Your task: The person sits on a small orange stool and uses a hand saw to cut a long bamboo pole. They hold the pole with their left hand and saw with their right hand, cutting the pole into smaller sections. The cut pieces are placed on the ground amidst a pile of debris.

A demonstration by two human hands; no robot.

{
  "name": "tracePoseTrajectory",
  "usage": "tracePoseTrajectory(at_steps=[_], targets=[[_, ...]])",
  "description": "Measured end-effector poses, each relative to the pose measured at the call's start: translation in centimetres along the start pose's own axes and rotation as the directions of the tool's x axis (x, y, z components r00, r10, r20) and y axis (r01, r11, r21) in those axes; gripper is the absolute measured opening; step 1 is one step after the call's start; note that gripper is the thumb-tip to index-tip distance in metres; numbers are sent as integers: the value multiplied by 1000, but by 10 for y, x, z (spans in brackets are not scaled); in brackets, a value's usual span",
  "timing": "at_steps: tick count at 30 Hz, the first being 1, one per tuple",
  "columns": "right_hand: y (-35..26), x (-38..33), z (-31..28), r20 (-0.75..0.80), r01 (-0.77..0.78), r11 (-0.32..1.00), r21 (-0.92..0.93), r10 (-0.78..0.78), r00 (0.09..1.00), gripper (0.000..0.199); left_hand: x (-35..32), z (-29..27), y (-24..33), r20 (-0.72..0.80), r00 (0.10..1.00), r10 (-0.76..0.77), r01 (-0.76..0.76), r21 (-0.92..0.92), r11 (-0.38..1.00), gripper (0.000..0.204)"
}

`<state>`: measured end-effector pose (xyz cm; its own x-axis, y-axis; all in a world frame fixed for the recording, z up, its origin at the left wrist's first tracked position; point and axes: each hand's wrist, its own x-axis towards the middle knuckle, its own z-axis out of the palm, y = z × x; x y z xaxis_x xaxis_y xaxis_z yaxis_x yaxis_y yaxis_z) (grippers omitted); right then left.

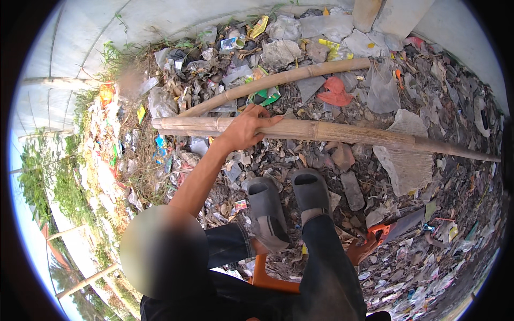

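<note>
A long bamboo pole (342, 132) lies crosswise in front of me, from the left of the heap to the far right. My left hand (247, 128) is closed over it left of its middle, with the thumb along the top. Low on the right, beside my knee, my right hand (361, 251) grips a handsaw by its orange handle (379, 233). The grey saw blade (405, 224) points up and to the right, apart from the pole. Behind the first pole a second, curved bamboo pole (278, 80) slants away to the right.
Litter and dry leaves cover the ground. A broken concrete slab (404, 171) lies under the pole's right part. My grey slip-on shoes (311, 190) stand close to the pole, and an orange stool (267, 278) is beneath me. White sheeting (176, 21) rises behind.
</note>
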<state>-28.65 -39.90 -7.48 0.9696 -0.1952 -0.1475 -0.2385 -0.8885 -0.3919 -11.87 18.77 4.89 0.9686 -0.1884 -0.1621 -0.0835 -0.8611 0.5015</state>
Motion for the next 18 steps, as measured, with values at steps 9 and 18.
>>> tracePoseTrajectory(at_steps=[9, 18], targets=[[-8, 3, 0, -4, -60, 978, -198, 60, 998, 72, -17, -1, -20, 15, 1000, 24, -23, -47, 999, 82], [18, 9, 5, -36, -55, 978, -202, 49, 998, 63, -13, 1, -15, 36, 999, 35, -34, -19, 999, 77]])
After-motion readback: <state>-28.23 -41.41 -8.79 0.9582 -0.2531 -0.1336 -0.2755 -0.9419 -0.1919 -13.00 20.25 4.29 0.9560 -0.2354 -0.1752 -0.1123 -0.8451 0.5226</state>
